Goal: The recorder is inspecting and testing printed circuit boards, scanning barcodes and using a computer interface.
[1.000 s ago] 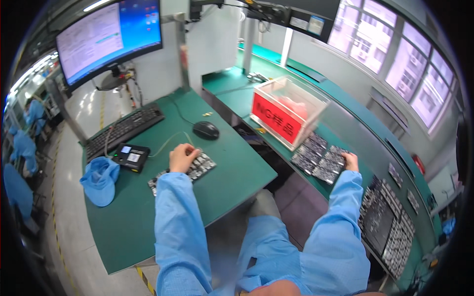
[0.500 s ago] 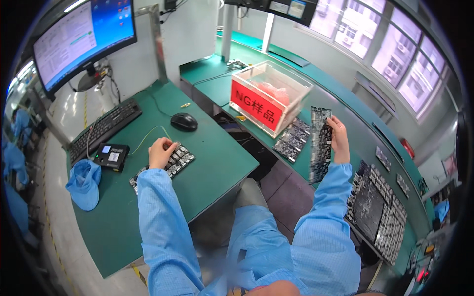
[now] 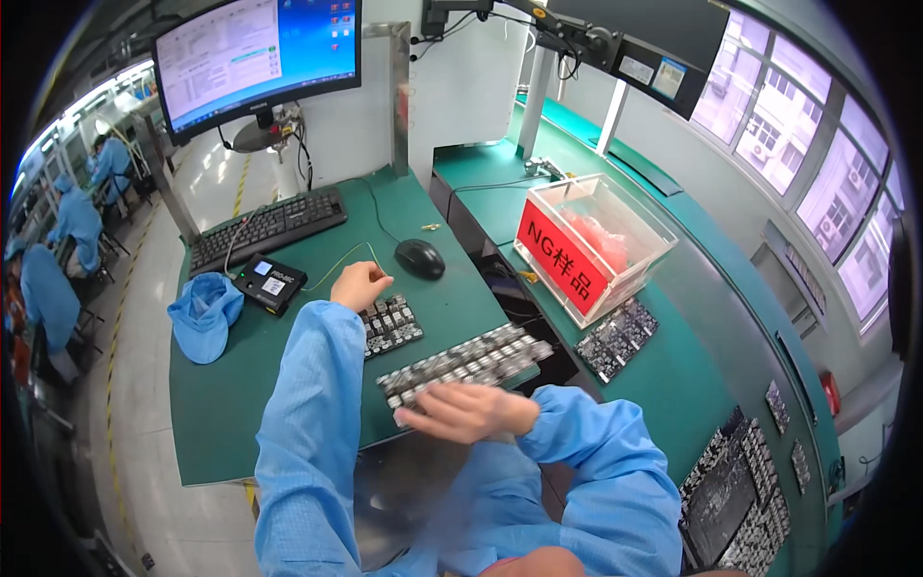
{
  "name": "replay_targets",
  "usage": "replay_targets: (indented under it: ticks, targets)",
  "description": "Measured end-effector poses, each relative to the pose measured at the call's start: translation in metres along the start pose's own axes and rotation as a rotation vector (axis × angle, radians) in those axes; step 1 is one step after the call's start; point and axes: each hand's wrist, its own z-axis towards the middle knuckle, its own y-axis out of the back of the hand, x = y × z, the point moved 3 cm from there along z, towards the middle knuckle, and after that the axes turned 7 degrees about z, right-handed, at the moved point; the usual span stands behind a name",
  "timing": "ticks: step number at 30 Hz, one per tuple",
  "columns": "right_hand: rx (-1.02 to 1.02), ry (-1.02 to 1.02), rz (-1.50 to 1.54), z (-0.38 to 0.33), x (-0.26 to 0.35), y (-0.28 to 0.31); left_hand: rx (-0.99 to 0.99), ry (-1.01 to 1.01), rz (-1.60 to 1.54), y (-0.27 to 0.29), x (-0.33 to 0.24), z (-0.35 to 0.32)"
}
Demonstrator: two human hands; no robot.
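The left hand (image 3: 360, 285) rests on the green counter (image 3: 231, 404), its fingers curled down onto the upper edge of a small circuit board (image 3: 391, 325) that lies flat just below it; the grip is loosely pressed together on the board's edge, though whether it truly pinches the board cannot be told. The right hand (image 3: 468, 412) is blurred, fingers stretched toward the left, and lies over the near end of a long circuit board (image 3: 471, 359) covered in rows of grey parts. This long board sits at the right edge of the counter, slanting up to the right, partly over the gap beside the counter. The right grip looks spread flat, with the fingertips at or on the board's lower end; whether it clasps the board cannot be told.

Just above the left hand lies a black mouse (image 3: 420, 258), and to its left a small black box (image 3: 270, 283) with a screen, beside a blue cap (image 3: 204, 313). A black keyboard (image 3: 265, 229) lies further back, under a monitor (image 3: 258, 58). On the side counter to the right stand a clear bin (image 3: 596, 242) with a red label and a dark circuit board (image 3: 618, 337) just below it.
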Motion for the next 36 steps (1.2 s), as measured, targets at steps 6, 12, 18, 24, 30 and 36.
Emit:
replay_targets:
  ticks: [6, 12, 18, 24, 30, 36]
  targets:
    - [-0.042, 0.071, 0.235, 0.018, 0.040, -0.052, -0.015, -0.048, -0.331, 0.041, -0.002, -0.021]
    - [0.168, -0.057, 0.460, 0.055, 0.048, -0.112, -0.076, -0.072, -0.217, 0.064, 0.007, -0.076]
    - [0.216, -0.122, 0.680, 0.060, 0.031, -0.128, -0.095, 0.022, -0.270, 0.067, 0.028, -0.134]
    - [0.273, -0.302, 0.616, 0.067, -0.040, -0.140, -0.227, 0.063, -0.327, 0.065, 0.051, -0.164]
    - [0.603, -0.581, 0.512, 0.030, -0.122, -0.190, -0.199, 0.113, -0.354, 0.027, 0.020, -0.197]
    - [0.764, -0.638, 0.642, 0.040, -0.133, -0.205, -0.462, -0.146, 0.193, -0.008, -0.031, -0.214]
